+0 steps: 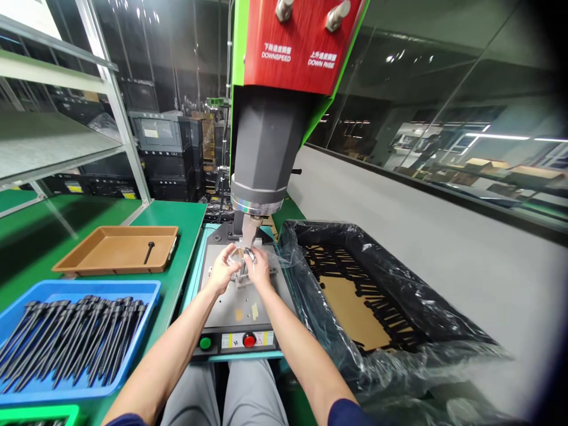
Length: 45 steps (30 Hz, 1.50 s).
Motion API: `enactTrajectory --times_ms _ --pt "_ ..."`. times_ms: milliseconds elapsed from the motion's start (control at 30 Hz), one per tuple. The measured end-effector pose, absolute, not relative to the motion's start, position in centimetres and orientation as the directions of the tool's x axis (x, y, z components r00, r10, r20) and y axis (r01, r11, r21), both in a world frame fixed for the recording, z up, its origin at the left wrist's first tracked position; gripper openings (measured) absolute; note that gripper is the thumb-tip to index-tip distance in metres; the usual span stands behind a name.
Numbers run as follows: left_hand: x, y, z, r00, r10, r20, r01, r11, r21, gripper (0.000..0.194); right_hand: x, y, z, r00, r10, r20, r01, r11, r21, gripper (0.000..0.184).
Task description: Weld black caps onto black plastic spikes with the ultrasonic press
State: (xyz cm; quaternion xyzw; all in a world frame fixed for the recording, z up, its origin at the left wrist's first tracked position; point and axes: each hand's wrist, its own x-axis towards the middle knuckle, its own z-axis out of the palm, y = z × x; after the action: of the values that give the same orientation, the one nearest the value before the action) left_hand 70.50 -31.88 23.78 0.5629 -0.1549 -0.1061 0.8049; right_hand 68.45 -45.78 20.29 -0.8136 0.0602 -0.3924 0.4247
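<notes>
Both hands meet at the metal fixture (243, 280) on the press's base plate, right below the tapered metal horn (251, 229). My left hand (223, 271) is curled, thumb and fingertips closing around something too small to make out. From the right, my right hand (259, 267) pinches at a small dark part (249, 254) near the horn's tip. Fingers hide much of the fixture and what lies in it. On the front panel sit a green button (205, 342) and a red button (249, 340).
To the left, a blue tray (153, 290) holds many long black pieces; a brown tray (102, 251) behind it holds one. At right stands a plastic-lined bin (306, 319) with black pieces on cardboard. The red-fronted press head (293, 47) hangs above. A metal rack (119, 106) stands left.
</notes>
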Motion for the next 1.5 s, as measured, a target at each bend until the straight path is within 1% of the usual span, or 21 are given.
enactTrajectory --times_ms 133,333,467,567,633,700,733,800,867,933,1000,1067,1100,1133,1167,1233,1267,1300,1367,1433,1500 --pt "70.9 -32.0 23.4 0.928 -0.349 0.130 0.003 0.357 0.934 0.081 69.7 -46.6 20.6 0.732 -0.440 0.521 0.202 -0.589 -0.782 0.027" --pt "71.2 -32.1 22.8 0.938 -0.314 0.150 -0.030 0.357 0.933 0.080 69.2 -46.9 21.7 0.733 -0.411 0.542 0.244 -0.584 -0.774 0.029" --pt "71.3 -31.9 22.0 0.931 -0.339 0.137 -0.017 0.335 0.942 0.078 66.7 -46.1 21.3 0.710 -0.489 0.507 0.226 -0.523 -0.822 0.032" --pt "71.2 -31.7 21.5 0.929 -0.349 0.120 -0.012 0.297 0.955 0.081 63.5 -45.0 19.3 0.720 -0.595 0.358 0.186 -0.332 -0.925 0.035" --pt "71.0 -31.6 21.3 0.930 -0.351 0.109 -0.015 0.259 0.966 0.081 61.1 -44.2 17.7 0.761 -0.616 0.202 0.174 -0.105 -0.979 0.040" --pt "70.9 -31.4 21.4 0.929 -0.358 0.093 -0.017 0.209 0.978 0.079 59.0 -43.4 16.6 0.806 -0.590 0.049 0.140 0.109 -0.984 0.043" --pt "70.8 -31.3 21.5 0.929 -0.360 0.087 -0.020 0.186 0.982 0.078 58.2 -43.2 16.3 0.822 -0.570 -0.007 0.117 0.180 -0.977 0.045" --pt "70.6 -30.8 21.8 0.927 -0.364 0.086 -0.031 0.156 0.987 0.076 56.9 -43.0 16.5 0.837 -0.544 -0.060 0.093 0.249 -0.964 0.048" --pt "70.1 -29.8 21.9 0.920 -0.384 0.085 -0.031 0.143 0.989 0.076 56.1 -43.0 17.4 0.844 -0.535 -0.047 0.114 0.263 -0.958 0.052" --pt "69.2 -28.4 21.6 0.913 -0.405 0.054 -0.005 0.119 0.993 0.077 55.4 -43.1 18.8 0.854 -0.520 0.004 0.153 0.245 -0.957 0.052" --pt "67.7 -26.7 21.1 0.944 -0.328 0.032 -0.011 0.067 0.998 0.070 54.7 -43.1 20.1 0.869 -0.492 0.058 0.183 0.211 -0.960 0.049" --pt "65.3 -25.1 20.6 0.976 -0.206 0.074 -0.077 -0.009 0.997 0.056 54.0 -42.7 21.1 0.880 -0.463 0.106 0.203 0.165 -0.965 0.043" --pt "63.9 -24.6 20.6 0.975 -0.194 0.107 -0.117 -0.044 0.992 0.048 53.7 -42.3 21.5 0.885 -0.448 0.128 0.214 0.147 -0.966 0.041" --pt "62.4 -24.2 20.7 0.963 -0.233 0.131 -0.152 -0.070 0.986 0.042 53.5 -41.8 21.9 0.890 -0.432 0.148 0.226 0.134 -0.965 0.039" --pt "60.9 -23.9 20.9 0.937 -0.322 0.138 -0.174 -0.085 0.981 0.038 53.3 -41.3 22.2 0.895 -0.414 0.166 0.239 0.131 -0.962 0.037" --pt "58.2 -23.9 21.6 0.859 -0.494 0.135 -0.219 -0.116 0.969 0.035 53.2 -40.1 22.9 0.905 -0.381 0.187 0.261 0.151 -0.954 0.032" --pt "57.3 -24.0 21.9 0.830 -0.543 0.129 -0.234 -0.130 0.964 0.034 53.2 -39.6 23.3 0.906 -0.375 0.194 0.272 0.166 -0.948 0.031" --pt "56.5 -24.1 22.3 0.816 -0.563 0.126 -0.245 -0.141 0.959 0.032 53.2 -39.1 23.6 0.906 -0.374 0.200 0.282 0.179 -0.943 0.029" --pt "55.8 -24.1 22.7 0.831 -0.544 0.117 -0.231 -0.145 0.962 0.027 53.3 -38.4 24.0 0.904 -0.373 0.211 0.296 0.189 -0.936 0.027" --pt "55.7 -23.9 22.7 0.860 -0.503 0.085 -0.162 -0.110 0.981 0.024 53.3 -38.1 24.1 0.908 -0.359 0.218 0.297 0.179 -0.938 0.031" --pt "55.8 -23.6 22.6 0.869 -0.494 0.025 -0.057 -0.050 0.997 0.028 53.2 -38.0 24.0 0.927 -0.315 0.203 0.261 0.156 -0.953 0.038"
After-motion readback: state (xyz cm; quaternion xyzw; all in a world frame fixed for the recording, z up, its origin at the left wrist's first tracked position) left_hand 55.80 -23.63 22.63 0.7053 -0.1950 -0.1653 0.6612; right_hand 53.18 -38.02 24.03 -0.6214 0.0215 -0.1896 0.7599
